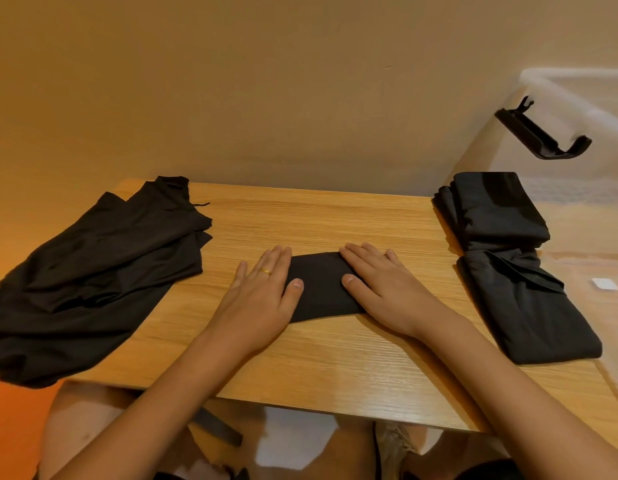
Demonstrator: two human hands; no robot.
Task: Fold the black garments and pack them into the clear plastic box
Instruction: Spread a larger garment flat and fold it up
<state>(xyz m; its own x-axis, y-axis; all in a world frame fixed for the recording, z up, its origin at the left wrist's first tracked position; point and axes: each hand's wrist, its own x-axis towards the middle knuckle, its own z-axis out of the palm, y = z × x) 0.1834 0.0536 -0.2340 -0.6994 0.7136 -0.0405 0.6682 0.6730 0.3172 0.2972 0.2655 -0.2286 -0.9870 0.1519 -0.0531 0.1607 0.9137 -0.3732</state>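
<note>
Light wood-grain desk (335,368). On the left end there's a loose pile of black garments (103,271), not folded, and part of it spills over the left edge. Dead centre is one small folded black piece (319,285), lying flat on the wood. Over at the right end is the clear plastic box (574,93) with two folded black bundles (498,216) in it. The walls are so see-through I honestly can't tell if it sits on the desk or just beside it.
</note>
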